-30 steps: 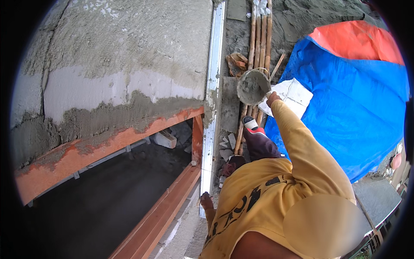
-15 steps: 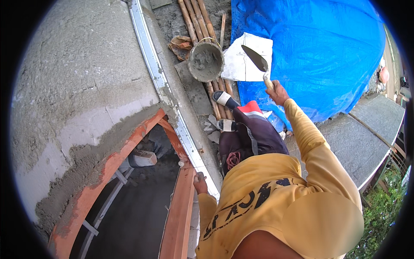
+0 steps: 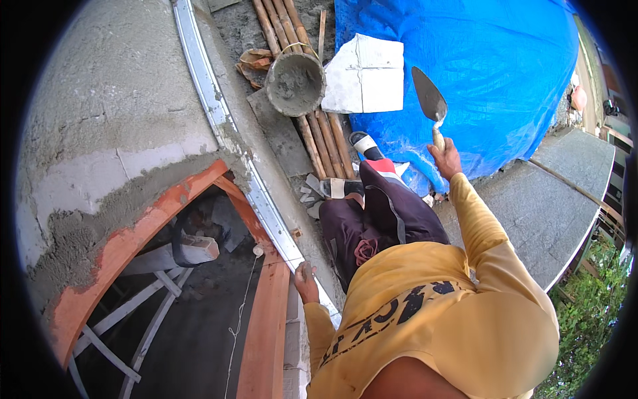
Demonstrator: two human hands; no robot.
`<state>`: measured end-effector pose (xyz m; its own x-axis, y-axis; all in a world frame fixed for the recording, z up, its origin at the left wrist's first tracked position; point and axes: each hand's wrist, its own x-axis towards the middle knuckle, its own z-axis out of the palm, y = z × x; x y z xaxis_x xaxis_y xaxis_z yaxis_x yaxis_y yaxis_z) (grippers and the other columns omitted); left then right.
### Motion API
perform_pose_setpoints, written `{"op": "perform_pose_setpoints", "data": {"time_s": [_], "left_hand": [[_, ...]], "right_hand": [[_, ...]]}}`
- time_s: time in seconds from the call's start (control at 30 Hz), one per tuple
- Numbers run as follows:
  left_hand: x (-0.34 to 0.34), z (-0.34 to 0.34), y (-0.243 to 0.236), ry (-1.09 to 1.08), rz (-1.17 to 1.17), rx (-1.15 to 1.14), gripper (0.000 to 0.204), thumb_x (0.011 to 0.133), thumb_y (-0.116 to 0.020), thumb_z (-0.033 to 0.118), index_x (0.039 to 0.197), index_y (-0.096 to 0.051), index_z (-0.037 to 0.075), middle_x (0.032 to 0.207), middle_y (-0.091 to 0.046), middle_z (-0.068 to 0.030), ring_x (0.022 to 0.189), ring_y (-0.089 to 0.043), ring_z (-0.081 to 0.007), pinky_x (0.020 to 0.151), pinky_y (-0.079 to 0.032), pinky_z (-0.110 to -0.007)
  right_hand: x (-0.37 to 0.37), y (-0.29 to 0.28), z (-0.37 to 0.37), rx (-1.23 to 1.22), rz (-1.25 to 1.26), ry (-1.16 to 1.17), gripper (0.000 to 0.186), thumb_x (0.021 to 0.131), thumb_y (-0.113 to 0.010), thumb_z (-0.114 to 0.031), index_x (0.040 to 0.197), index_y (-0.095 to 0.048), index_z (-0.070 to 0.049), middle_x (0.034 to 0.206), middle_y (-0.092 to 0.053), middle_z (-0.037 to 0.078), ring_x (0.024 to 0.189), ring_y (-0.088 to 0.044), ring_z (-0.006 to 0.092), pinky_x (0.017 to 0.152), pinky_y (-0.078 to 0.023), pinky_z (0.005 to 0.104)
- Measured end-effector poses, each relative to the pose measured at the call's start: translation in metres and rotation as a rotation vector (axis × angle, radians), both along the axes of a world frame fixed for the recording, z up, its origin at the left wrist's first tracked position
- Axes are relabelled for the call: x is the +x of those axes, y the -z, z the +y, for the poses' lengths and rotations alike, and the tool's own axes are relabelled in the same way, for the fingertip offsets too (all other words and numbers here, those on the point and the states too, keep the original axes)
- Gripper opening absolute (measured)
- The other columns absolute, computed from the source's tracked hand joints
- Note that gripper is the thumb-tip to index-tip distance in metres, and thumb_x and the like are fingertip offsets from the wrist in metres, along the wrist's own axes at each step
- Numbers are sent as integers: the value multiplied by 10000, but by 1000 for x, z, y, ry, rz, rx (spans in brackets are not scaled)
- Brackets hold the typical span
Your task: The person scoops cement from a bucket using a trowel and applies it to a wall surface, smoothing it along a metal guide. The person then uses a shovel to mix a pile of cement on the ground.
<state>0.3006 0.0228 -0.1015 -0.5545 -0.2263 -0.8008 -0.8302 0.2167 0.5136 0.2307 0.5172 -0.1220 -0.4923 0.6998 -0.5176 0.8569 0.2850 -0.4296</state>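
- Right hand [image 3: 446,159] clasps a trowel [image 3: 428,94], seen against a blue tarp [image 3: 492,73].
- Left hand [image 3: 306,284] meets a long metal strip [image 3: 211,100], its grip impossible to tell.

Qty: 2 hands [image 3: 446,159], 1 trwl [image 3: 428,96], 1 mtl bar [image 3: 276,226], 1 bkt [image 3: 295,84], 1 tarp [image 3: 492,80].
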Motion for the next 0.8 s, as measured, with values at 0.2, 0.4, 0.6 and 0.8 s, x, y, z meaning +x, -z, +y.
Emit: {"op": "perform_pose_setpoints", "data": {"time_s": [0.2,0.4,0.6,0.8], "left_hand": [[-67,32,-1,-152,618,-43,259,940,-442,168,1088,-510,-34,1071,-578,-149,898,-599,-216,778,-454,-326],[-66,45,47,-194,1062,-301,332,957,-388,231,1115,-488,-44,1112,-565,-200,882,-607,-289,791,-490,-370],[17,101,66,-668,661,-717,274,929,-440,216,950,-578,-19,980,-613,-136,791,-605,-193,735,-492,-325],[75,149,81,-815,481,-738,240,927,-456,202,956,-582,0,956,-622,-111,782,-606,-169,725,-493,-309]], "right_hand": [[-112,86,20,69,-7,-206,464,697,-615,-308,982,-489,37,899,-597,265,854,-597,384,744,-458,426],[-280,264,7,64,406,-452,570,674,-596,-303,1105,-509,60,911,-601,269,866,-590,378,795,-457,376],[-394,378,-19,-484,909,-254,559,634,-645,-250,1133,-548,-19,909,-634,136,799,-594,238,750,-467,338],[-428,358,-23,-689,587,-275,284,691,-606,-194,909,-576,-14,719,-563,49,615,-526,147,573,-434,279]]}}
